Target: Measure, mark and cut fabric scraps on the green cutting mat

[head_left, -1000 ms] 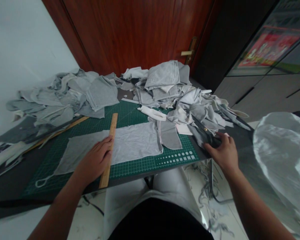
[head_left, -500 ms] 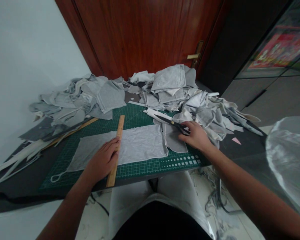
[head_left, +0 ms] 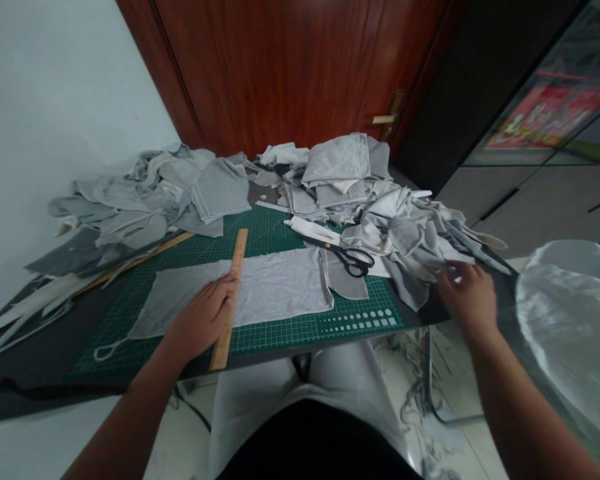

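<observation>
My left hand (head_left: 209, 319) holds a wooden ruler (head_left: 239, 250) down across a light grey piece of cloth (head_left: 285, 287), its fingers bent against the ruler's left edge. Beneath them is a green cutting mat (head_left: 275, 339). At the table's right side, my right hand (head_left: 470, 297) is closed, thumb and fingers around a small pale pink piece of tailor's chalk (head_left: 458, 278), mostly hidden. Black-handled scissors (head_left: 356, 261) lie apart from both hands, over a smaller grey cloth piece (head_left: 347, 285) and a white strip.
Heaps of grey cloth scraps stand at the back left (head_left: 125, 193) and back right (head_left: 405, 227). A folded cloth stack (head_left: 336, 160) tops the middle heap. Another long wooden stick (head_left: 173, 245) lies at left. A translucent white cover (head_left: 573, 313) bulges at the right.
My right hand has let go of the scissors and moved right to the pink chalk. The scissors now lie on the cloth. My left hand stays on the ruler.
</observation>
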`<state>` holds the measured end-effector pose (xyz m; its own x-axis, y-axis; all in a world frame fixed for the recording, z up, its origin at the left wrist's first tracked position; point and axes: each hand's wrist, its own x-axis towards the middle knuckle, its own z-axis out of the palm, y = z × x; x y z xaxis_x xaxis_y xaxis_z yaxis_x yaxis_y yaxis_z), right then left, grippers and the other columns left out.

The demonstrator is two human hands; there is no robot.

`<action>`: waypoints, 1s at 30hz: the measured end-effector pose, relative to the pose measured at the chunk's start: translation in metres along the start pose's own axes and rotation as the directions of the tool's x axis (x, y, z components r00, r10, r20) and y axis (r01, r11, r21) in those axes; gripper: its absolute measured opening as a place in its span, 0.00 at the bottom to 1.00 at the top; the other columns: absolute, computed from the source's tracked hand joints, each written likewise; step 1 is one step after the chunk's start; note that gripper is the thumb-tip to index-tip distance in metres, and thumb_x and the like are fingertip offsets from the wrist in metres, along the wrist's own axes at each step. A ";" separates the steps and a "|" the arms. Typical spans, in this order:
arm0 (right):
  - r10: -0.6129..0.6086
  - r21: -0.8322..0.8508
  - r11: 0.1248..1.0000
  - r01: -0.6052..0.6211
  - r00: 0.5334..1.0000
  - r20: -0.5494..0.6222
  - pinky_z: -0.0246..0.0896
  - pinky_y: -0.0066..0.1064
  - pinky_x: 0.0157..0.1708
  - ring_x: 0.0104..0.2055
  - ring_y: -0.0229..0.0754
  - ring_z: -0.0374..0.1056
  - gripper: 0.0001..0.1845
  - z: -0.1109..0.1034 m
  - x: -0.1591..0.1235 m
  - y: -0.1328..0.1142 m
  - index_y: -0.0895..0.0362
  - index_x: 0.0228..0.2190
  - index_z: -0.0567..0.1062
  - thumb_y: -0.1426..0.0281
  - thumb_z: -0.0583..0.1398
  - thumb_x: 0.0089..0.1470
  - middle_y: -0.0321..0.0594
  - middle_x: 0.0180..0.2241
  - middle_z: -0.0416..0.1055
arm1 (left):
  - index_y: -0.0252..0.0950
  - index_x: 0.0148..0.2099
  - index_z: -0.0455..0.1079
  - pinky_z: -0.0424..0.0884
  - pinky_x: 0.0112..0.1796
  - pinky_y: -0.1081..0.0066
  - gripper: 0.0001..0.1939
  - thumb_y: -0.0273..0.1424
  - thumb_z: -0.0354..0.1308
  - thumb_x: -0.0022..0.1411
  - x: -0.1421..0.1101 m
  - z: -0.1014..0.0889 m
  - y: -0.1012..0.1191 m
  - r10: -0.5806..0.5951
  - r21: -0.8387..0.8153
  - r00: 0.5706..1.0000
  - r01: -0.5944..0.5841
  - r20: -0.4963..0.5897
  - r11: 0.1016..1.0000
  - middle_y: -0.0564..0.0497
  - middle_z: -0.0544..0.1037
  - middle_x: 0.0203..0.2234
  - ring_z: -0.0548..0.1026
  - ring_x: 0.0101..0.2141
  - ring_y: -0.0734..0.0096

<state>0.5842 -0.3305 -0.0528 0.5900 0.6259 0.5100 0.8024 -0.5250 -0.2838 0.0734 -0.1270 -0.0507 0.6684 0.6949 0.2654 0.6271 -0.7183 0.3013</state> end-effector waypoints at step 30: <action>-0.445 0.830 0.291 -0.476 0.701 0.558 0.69 0.27 0.27 0.26 0.34 0.69 0.13 -0.001 -0.067 -0.271 0.56 0.33 0.75 0.63 0.70 0.48 0.33 0.28 0.74 | 0.32 0.61 0.67 0.62 0.67 0.51 0.20 0.26 0.45 0.70 -0.009 0.000 0.010 -0.010 -0.032 1.000 0.009 -0.026 0.999 0.39 0.71 0.63 0.66 0.66 0.58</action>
<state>0.3271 -0.2310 -0.0097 0.1065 0.9938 0.0310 0.0277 0.0282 -0.9992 0.0742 -0.1402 -0.0504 0.6514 0.7027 0.2862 0.6199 -0.7104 0.3332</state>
